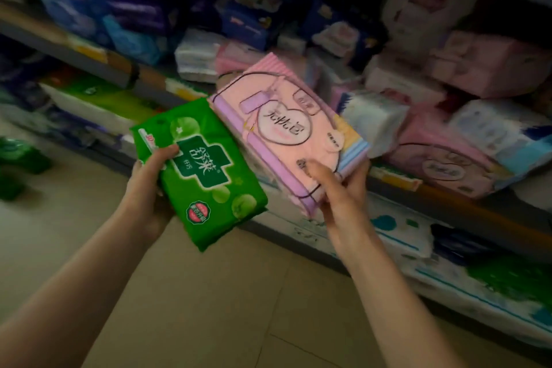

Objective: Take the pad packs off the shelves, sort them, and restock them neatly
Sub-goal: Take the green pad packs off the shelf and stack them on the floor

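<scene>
Now, left hand [149,188] gripping green pack [203,173], right hand [337,194] gripping pink pack [286,131], both w/ long axes tilted up-left.

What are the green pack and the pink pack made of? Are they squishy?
Green pack: looks like thin glossy plastic film; it shines and wrinkles at the edges. Pink pack: likely soft printed plastic wrap too, duller, though blur leaves that open. Both probably squishy.

A shop aisle, seen from a person's head looking down. Long metal shelves [98,64] with price-label strips [398,179] along their front edges are crowded with wrapped packs of sanitary pads [490,64] in pink, blue, white and green, above a beige tiled floor [227,308].
</scene>
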`<state>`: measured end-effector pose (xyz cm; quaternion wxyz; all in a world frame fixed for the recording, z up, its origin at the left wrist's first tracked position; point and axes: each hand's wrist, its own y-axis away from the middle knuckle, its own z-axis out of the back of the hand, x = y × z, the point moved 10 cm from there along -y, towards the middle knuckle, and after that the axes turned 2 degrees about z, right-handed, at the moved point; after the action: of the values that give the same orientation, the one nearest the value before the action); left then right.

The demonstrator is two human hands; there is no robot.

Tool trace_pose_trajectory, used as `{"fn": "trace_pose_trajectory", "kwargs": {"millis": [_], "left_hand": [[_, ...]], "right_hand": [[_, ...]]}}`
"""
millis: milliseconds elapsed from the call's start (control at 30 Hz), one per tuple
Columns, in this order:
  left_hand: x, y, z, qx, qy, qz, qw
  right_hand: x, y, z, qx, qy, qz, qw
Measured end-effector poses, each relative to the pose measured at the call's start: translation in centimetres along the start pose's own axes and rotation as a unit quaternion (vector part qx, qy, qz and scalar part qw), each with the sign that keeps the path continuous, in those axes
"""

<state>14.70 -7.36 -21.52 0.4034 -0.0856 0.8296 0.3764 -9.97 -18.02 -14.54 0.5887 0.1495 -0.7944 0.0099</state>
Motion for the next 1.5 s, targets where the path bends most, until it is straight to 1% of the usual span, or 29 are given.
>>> {"fn": "trace_pose_trajectory", "kwargs": {"millis": [100, 233, 300, 367, 433, 500, 600, 633, 700, 800, 867, 1067, 1167, 1267, 1367, 1400, 1433, 1500], "left_hand": [[-1.5, -0.1, 7.1, -0.050, 0.036, 0.015, 0.998], [-5.0, -0.5, 18.3, -0.157, 0.037, 0.028, 0.987], [-6.5, -0.4, 24.1, -0.203, 0.014, 0.041, 0.978], [-8.1, -0.1, 29.7, -0.241, -0.006, 0.037, 0.970], [-9.3, 0.1, 35.6, -0.274, -0.016, 0.033, 0.961], [-10.1, 0.1, 40.6, -0.301, -0.023, 0.047, 0.952], [-10.8, -0.6, 46.4, -0.335, -0.014, 0.052, 0.941], [-10.9, -1.2, 47.6, -0.337, -0.009, 0.050, 0.940], [-11.0, -2.8, 49.5, -0.330, -0.001, 0.050, 0.943], [-11.0, -5.5, 52.0, -0.334, -0.004, 0.062, 0.941], [-11.3, -7.4, 53.5, -0.337, -0.018, 0.076, 0.938], [-12.6, -17.1, 59.1, -0.335, -0.038, 0.075, 0.939], [-12.2, -22.9, 61.5, -0.338, -0.035, 0.064, 0.938], [-10.6, -28.6, 63.2, -0.305, -0.048, 0.065, 0.949], [-8.2, -34.1, 64.5, -0.268, -0.075, 0.076, 0.958], [-7.4, -35.4, 64.9, -0.260, -0.083, 0.079, 0.959], [-6.6, -36.5, 65.4, -0.253, -0.090, 0.082, 0.960], [-5.3, -38.1, 66.0, -0.236, -0.106, 0.093, 0.961]], "right_hand": [[-3.7, -0.4, -6.2, 0.036, 0.086, -0.044, 0.995], [-9.8, -0.7, -15.3, 0.060, 0.170, -0.101, 0.978], [-13.5, -0.5, -19.8, 0.078, 0.221, -0.129, 0.964], [-17.6, -0.3, -24.1, 0.110, 0.287, -0.149, 0.940], [-22.1, -0.1, -28.3, 0.162, 0.389, -0.157, 0.893], [-26.2, -0.2, -31.9, 0.213, 0.502, -0.143, 0.826], [-31.0, -1.0, -35.7, 0.255, 0.629, -0.104, 0.727], [-32.4, -1.3, -36.7, 0.268, 0.653, -0.097, 0.701], [-35.0, -1.9, -38.2, 0.285, 0.684, -0.095, 0.665], [-38.9, -3.5, -39.9, 0.291, 0.712, -0.102, 0.630], [-41.7, -5.1, -40.5, 0.280, 0.726, -0.111, 0.618], [-49.9, -10.9, -40.8, 0.243, 0.737, -0.161, 0.610], [-54.4, -13.9, -41.6, 0.259, 0.741, -0.147, 0.602], [-59.7, -16.5, -42.0, 0.283, 0.751, -0.121, 0.584], [-64.7, -18.7, -40.4, 0.279, 0.766, -0.100, 0.571], [-66.2, -19.2, -39.7, 0.277, 0.772, -0.097, 0.563], [-67.7, -19.6, -38.7, 0.278, 0.783, -0.104, 0.547], [-69.9, -19.8, -36.4, 0.277, 0.810, -0.151, 0.495]]}}
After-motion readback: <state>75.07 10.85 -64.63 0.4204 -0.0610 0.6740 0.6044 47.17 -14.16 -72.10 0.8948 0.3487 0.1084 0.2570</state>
